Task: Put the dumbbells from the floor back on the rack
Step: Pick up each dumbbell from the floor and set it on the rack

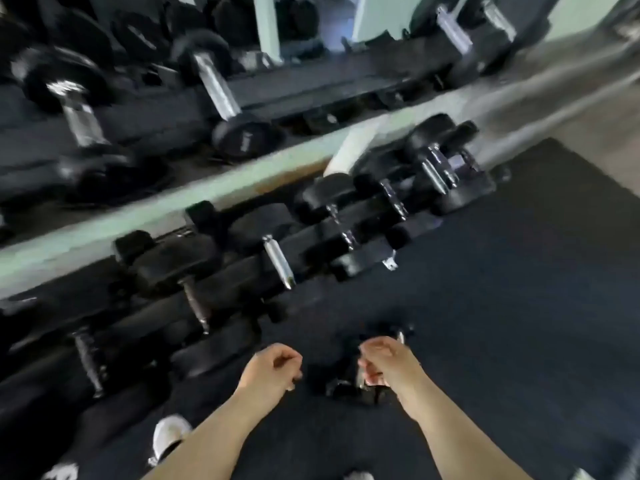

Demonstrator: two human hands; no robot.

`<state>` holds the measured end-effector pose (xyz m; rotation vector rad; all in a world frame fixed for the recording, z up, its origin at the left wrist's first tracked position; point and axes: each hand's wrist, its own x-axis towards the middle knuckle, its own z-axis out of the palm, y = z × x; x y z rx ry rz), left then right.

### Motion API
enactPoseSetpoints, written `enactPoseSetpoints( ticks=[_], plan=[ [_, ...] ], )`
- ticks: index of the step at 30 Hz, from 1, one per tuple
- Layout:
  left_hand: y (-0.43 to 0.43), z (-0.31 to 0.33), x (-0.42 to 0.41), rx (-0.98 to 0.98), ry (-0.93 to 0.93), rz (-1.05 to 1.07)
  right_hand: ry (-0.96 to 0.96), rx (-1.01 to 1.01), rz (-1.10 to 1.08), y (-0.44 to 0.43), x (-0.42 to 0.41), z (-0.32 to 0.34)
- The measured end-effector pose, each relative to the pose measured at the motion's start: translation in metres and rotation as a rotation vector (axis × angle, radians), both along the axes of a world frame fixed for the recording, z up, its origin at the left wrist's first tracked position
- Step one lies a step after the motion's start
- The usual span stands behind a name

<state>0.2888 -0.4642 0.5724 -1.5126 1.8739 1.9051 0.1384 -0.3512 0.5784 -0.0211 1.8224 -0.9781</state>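
The right hand (382, 363) is closed around the handle of a small black dumbbell (356, 372) that is low over the dark rubber floor mat (519, 289), in front of the rack; because of the motion blur I cannot tell if it rests on the mat or is already lifted a little. Its long axis runs from near to far, slightly tilted to the right, with one black head (349, 391) toward the person and the other head (388, 332) toward the rack. The left hand (272, 370) is beside it, apart from the dumbbell, with the fingers curled into a loose fist and holding nothing. The lower rack tier (242, 268) crosses the view diagonally and carries a row of black hex dumbbells; their chrome handles, such as the bright one (278, 262), point from the wall toward the person. Above a pale green rail (173, 206), the upper rack tier (311, 88) holds larger round-headed dumbbells, and one of them (221, 95) lies with the handle sloping down to the right. On its near head there is a pale marking (246, 140), but it is too blurred to read. A white shoe (169, 436) shows at the lower left, near the left forearm.
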Motion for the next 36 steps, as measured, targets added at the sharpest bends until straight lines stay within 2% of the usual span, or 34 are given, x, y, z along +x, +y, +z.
enactPoseSetpoints(
  ticks=[4,8,14,18,20,22,24,25,27,29,31,34,36],
  plan=[
    [0.073,-0.054,-0.048,0.106,-0.094,-0.077,-0.02,0.102,-0.16,0.112,-0.044,-0.045],
    [0.116,-0.13,-0.085,0.181,-0.189,-0.036,-0.064,0.165,-0.226,0.169,-0.081,-0.123],
    [0.131,-0.313,-0.139,0.191,-0.241,0.026,-0.081,0.107,-0.282,0.163,-0.121,-0.3],
    [0.132,-0.44,-0.182,0.161,-0.173,0.123,-0.121,0.004,-0.329,0.145,-0.144,-0.424],
    [0.13,-0.487,-0.203,0.119,-0.197,0.094,-0.131,-0.053,-0.329,0.135,-0.154,-0.476],
    [0.125,-0.525,-0.221,0.038,-0.305,-0.052,-0.111,-0.075,-0.304,0.125,-0.161,-0.521],
    [0.116,-0.554,-0.233,0.021,-0.382,-0.225,-0.109,-0.077,-0.285,0.114,-0.162,-0.56],
    [0.113,-0.565,-0.236,0.073,-0.384,-0.267,-0.119,-0.091,-0.296,0.109,-0.162,-0.575],
    [0.108,-0.578,-0.237,0.234,-0.364,-0.28,-0.16,-0.152,-0.361,0.099,-0.164,-0.595],
    [0.107,-0.584,-0.231,0.3,-0.367,-0.265,-0.21,-0.19,-0.423,0.092,-0.166,-0.605],
    [0.113,-0.588,-0.22,0.236,-0.347,-0.264,-0.248,-0.189,-0.408,0.087,-0.164,-0.608],
    [0.117,-0.592,-0.218,0.137,-0.334,-0.338,-0.223,-0.129,-0.255,0.069,-0.157,-0.61],
    [0.117,-0.595,-0.22,0.116,-0.342,-0.374,-0.197,-0.096,-0.27,0.06,-0.156,-0.613]
  ],
)
